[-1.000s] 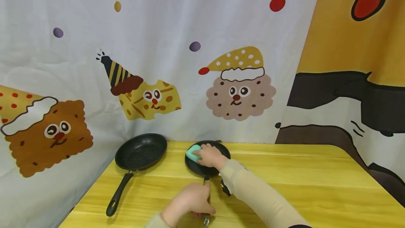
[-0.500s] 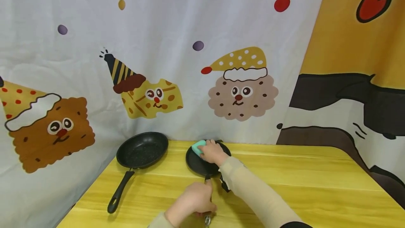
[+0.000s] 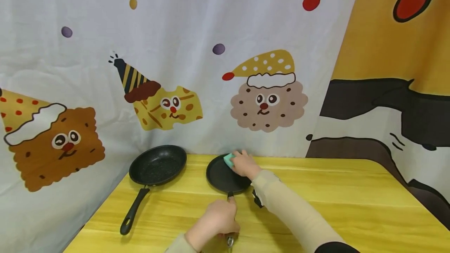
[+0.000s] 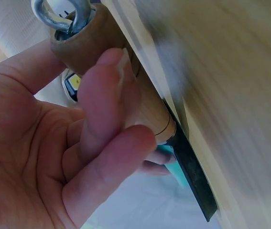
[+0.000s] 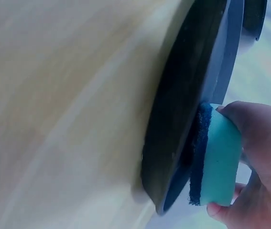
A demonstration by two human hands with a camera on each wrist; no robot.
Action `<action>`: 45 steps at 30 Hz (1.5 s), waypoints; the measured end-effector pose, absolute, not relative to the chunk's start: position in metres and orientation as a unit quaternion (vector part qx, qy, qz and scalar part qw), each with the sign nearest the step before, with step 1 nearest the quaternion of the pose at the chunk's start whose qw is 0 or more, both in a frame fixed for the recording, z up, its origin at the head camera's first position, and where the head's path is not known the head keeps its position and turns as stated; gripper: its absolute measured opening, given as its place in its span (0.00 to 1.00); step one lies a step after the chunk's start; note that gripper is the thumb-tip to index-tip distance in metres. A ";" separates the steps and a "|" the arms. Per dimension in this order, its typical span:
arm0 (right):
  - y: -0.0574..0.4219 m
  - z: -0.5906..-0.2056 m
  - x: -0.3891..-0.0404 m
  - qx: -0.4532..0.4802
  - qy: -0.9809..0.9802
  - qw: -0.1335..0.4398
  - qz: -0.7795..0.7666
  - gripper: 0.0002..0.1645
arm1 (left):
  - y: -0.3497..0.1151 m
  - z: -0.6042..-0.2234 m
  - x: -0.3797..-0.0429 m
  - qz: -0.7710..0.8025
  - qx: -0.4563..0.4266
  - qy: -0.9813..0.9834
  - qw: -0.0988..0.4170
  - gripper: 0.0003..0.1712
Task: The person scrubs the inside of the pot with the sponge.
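Yellow table [image 3: 351, 194], cartoon backdrop [image 3: 197, 30], sponge [image 3: 229, 161] over pan [image 3: 225, 179]

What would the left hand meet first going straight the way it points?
Moving straight along the wooden handle it holds, the left hand would probably meet the small pan first, at its near rim. The sponge in the right hand lies farther on, though depth is hard to judge.

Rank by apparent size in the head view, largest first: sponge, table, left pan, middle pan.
1. Table
2. Left pan
3. Middle pan
4. Sponge, clearly smallest, though the right hand covers part of it
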State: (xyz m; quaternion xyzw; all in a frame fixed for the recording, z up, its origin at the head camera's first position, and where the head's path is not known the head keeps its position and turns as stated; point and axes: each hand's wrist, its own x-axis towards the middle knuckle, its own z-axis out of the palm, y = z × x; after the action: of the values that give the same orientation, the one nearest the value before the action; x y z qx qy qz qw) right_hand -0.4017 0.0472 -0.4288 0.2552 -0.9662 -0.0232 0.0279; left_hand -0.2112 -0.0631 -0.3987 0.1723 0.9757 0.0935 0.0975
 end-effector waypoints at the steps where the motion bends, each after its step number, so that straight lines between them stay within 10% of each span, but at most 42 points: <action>1: 0.049 -0.428 -0.401 0.259 -0.965 0.029 -0.024 0.22 | -0.063 -0.399 -0.211 0.092 0.171 0.976 0.095 0.45; 11: 0.073 -0.416 -0.402 0.316 -0.948 -0.007 -0.022 0.19 | -0.060 -0.397 -0.211 0.058 0.155 0.983 0.075 0.46; 21: 0.088 -0.387 -0.401 0.286 -0.942 -0.161 0.068 0.13 | -0.056 -0.398 -0.211 0.034 0.150 0.986 0.064 0.46; 30: 0.097 -0.373 -0.400 0.294 -0.919 -0.231 0.123 0.26 | -0.057 -0.397 -0.213 0.022 0.154 0.985 0.081 0.46; 45: 0.111 -0.363 -0.389 0.273 -0.895 -0.311 0.168 0.12 | -0.061 -0.397 -0.216 0.030 0.173 0.980 0.094 0.45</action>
State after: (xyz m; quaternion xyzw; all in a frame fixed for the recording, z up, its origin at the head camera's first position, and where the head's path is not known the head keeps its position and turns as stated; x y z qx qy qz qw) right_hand -0.3894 0.1112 -0.3629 0.2730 -0.8947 0.1677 -0.3112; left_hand -0.2158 -0.0611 -0.3973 0.1727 0.9800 0.0305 0.0936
